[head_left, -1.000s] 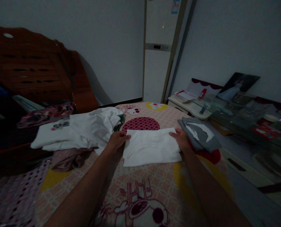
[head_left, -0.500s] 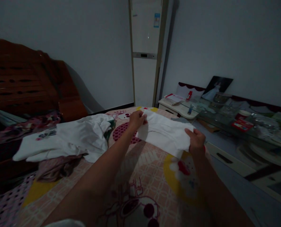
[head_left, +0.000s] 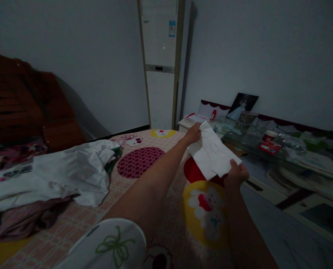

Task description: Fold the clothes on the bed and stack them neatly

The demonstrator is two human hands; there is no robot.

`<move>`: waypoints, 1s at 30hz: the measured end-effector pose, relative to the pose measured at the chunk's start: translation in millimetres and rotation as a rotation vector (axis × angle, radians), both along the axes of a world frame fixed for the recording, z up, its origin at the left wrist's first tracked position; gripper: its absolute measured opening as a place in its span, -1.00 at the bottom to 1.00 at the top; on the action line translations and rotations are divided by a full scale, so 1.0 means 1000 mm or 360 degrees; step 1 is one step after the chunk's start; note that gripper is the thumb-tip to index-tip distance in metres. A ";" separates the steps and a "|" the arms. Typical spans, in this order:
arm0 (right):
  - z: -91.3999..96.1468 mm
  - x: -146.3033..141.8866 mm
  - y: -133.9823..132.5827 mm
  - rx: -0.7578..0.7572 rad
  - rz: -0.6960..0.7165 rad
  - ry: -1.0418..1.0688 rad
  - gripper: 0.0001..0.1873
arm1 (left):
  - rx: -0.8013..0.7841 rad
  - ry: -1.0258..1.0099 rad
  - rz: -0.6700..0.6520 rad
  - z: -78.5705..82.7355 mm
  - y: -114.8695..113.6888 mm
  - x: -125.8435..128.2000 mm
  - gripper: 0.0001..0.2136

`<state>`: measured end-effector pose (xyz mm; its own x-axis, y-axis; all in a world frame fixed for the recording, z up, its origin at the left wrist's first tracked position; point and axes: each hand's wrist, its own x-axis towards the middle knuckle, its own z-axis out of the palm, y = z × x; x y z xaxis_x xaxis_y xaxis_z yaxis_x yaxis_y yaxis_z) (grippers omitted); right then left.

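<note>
A small white garment (head_left: 211,151) is stretched between my two hands above the right side of the patterned cover. It looks gathered along its upper edge, and its lower edge has a split; its exact kind is unclear. My left hand (head_left: 193,133) pinches the far upper corner. At the near right corner, my right hand (head_left: 237,172) grips the cloth between thumb and fingers. Below lies the pinkish cover (head_left: 166,194), printed with cartoon figures and coloured circles.
White clothes (head_left: 71,168) lie heaped at the left, over a brownish-pink cloth (head_left: 33,218). A wooden bench (head_left: 23,101) stands behind them. At the back is a tall white cabinet unit (head_left: 161,93). Along the right runs a cluttered glass-topped stand (head_left: 247,144).
Both hands have carried the white garment slightly away, and it now slants more steeply down to the right. The view has turned right, so the clothes heap sits further left.
</note>
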<state>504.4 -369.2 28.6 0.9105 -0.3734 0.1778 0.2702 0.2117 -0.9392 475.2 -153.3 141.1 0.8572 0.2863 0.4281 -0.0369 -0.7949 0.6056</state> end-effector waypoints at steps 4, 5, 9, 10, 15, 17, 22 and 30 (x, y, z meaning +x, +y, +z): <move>-0.014 0.018 -0.002 -0.0194 -0.0126 0.0065 -0.72 | 0.0050 0.0015 -0.0121 -0.018 -0.001 0.026 -0.44; -0.019 0.023 -0.002 -0.0261 -0.0161 0.0095 -0.72 | 0.0055 0.0047 -0.0138 -0.026 -0.001 0.031 -0.42; -0.035 0.036 -0.007 -0.0619 -0.0208 0.0184 -0.59 | 0.0095 0.0317 -0.0178 -0.068 -0.002 0.028 -0.33; -0.037 0.037 -0.008 -0.0680 -0.0188 0.0189 -0.52 | 0.0117 0.0377 -0.0194 -0.079 -0.002 0.021 -0.33; -0.032 0.028 -0.012 -0.0996 -0.0220 -0.0158 -0.29 | 0.0183 0.0390 -0.0151 -0.112 0.005 -0.032 -0.50; -0.023 0.016 -0.007 -0.1106 -0.0236 -0.0491 -0.32 | 0.0212 0.0318 -0.0020 -0.115 0.014 -0.061 -0.54; 0.007 -0.035 0.031 -0.1151 0.0191 -0.1054 -0.60 | 0.0231 0.0224 0.0285 -0.115 0.045 -0.149 -0.60; 0.005 -0.120 0.130 -0.1539 0.1220 -0.1415 -0.76 | 0.0346 0.0317 0.0679 -0.110 0.071 -0.270 -0.75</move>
